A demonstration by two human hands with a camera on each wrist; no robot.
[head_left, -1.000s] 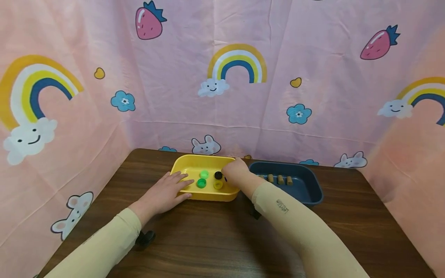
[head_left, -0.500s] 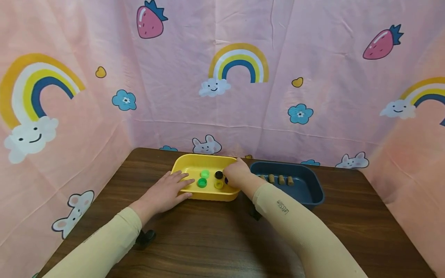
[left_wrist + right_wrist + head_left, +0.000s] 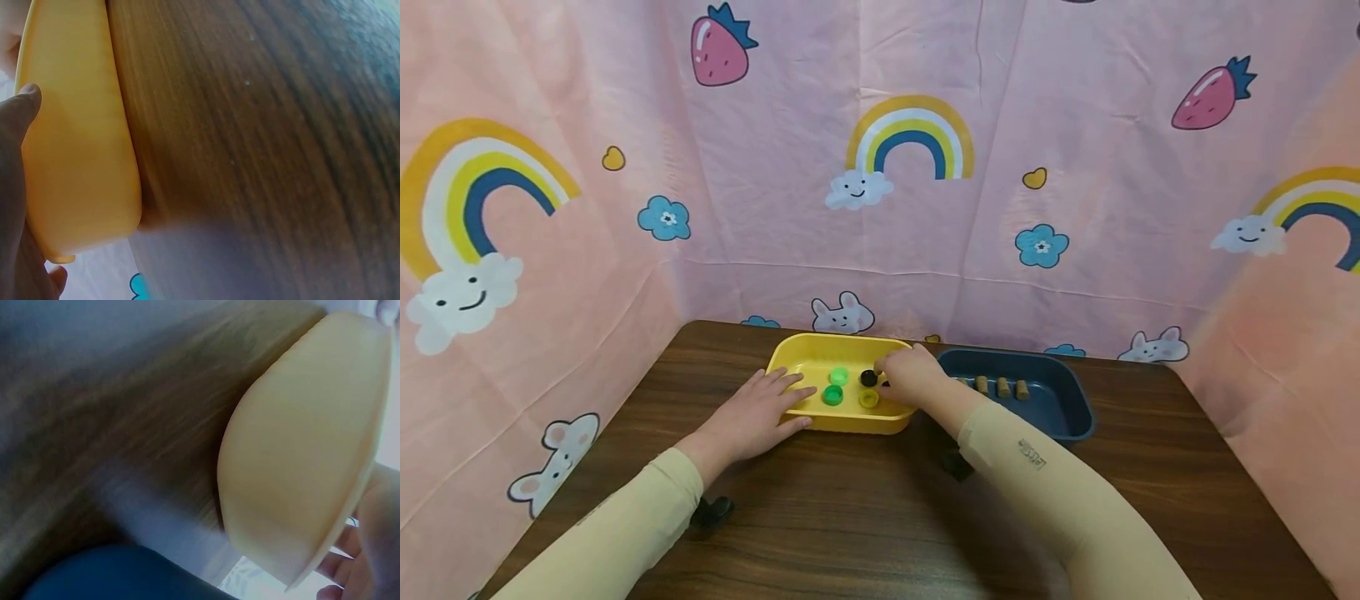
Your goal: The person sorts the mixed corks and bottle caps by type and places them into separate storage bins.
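Observation:
A yellow tray (image 3: 838, 423) stands near the back of the table. Inside are a light green bottle cap (image 3: 839, 377), a darker green cap (image 3: 832, 395), a black cap (image 3: 868, 378) and a yellow cap (image 3: 868, 398). My left hand (image 3: 760, 415) rests over the tray's left end with fingers spread, its thumb (image 3: 28, 103) at the front rim. My right hand (image 3: 913, 375) reaches over the right end, fingers bent down inside. A dark purplish cap (image 3: 886, 385) shows right under those fingers; I cannot tell if they pinch it.
Right of the yellow tray stands a dark blue tray (image 3: 1067, 400), partly behind the right forearm. Several brown cork-like pieces (image 3: 1003, 387) stand in a row inside it. A patterned pink cloth (image 3: 925, 233) hangs around the brown wooden table (image 3: 842, 517).
My right hand has shifted slightly left inside the yellow tray, its wrist and forearm turning a little, and now covers more of the dark cap. The left hand has stayed in place.

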